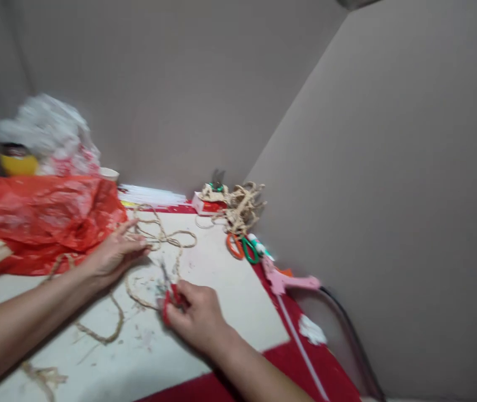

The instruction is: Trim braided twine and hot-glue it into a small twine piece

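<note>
Head camera, and it's a blurry one: the right hand [196, 315] is curled tight around red-handled scissors [168, 301], blades pointing up the white board [230, 312] toward its far edge, right about the board's middle. The left hand [115, 254] lies flat, fingers spread and loose, pressing on the jute rope [154, 237] toward the board's left side. That rope loops across the board's middle, with one loop beyond the left fingertips and another strand curling back toward the board's near edge beneath the left forearm. The scissor blades sit among the loops, though blur hides whether they touch a strand. Bits of fibre litter the board.

Crowding the board's left edge, a red plastic bag [41, 218] bulges close to the left wrist, with a white bag [49, 131] and a yellow tub [18, 163] behind it. Along the board's far edge are a bundle of white sticks [150, 195], a red box [205, 206] and a tangle of twine [242, 206]. Off the board's right edge, on the red cloth [314, 363], lie orange and green scissor handles [242, 247], then a pink glue gun [291, 280] with a black cable [347, 329].
</note>
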Motion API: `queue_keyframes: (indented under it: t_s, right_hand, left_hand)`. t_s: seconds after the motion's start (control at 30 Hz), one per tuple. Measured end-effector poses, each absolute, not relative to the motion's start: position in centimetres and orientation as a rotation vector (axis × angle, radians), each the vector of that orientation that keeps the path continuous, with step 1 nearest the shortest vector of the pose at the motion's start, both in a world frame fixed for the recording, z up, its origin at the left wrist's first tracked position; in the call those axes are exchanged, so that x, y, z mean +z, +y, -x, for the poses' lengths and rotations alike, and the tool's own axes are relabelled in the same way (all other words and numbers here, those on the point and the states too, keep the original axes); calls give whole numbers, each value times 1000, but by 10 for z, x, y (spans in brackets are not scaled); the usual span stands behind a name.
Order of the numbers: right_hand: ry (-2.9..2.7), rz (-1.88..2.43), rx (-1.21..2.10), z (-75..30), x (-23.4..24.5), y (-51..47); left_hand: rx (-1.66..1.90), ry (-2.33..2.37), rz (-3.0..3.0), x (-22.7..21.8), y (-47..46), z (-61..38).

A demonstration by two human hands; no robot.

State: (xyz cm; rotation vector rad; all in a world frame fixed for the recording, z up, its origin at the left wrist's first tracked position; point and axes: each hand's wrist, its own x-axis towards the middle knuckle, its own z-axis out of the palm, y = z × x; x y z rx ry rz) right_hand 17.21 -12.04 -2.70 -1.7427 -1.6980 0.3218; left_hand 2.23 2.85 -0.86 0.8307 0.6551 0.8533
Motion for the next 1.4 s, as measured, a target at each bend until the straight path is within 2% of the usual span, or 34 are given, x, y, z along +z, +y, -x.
queue_keyframes:
  t_s: [0.13, 0.33, 0.77, 1.4]
  right_hand:
    - [-1814, 1869, 181, -193, -39, -104]
    - [-1892, 1916, 224, -194, -38, -99]
    - [-1852, 1776, 201, -194, -43, -100]
    - [-1671, 1490, 601, -191, -42, -105]
  left_hand:
    - [865, 589, -748, -7, 24, -22]
    - [831, 538, -708, -10, 20, -20]
    - [749, 556, -703, -12, 4, -27]
    - [668, 541, -746, -2, 1, -28]
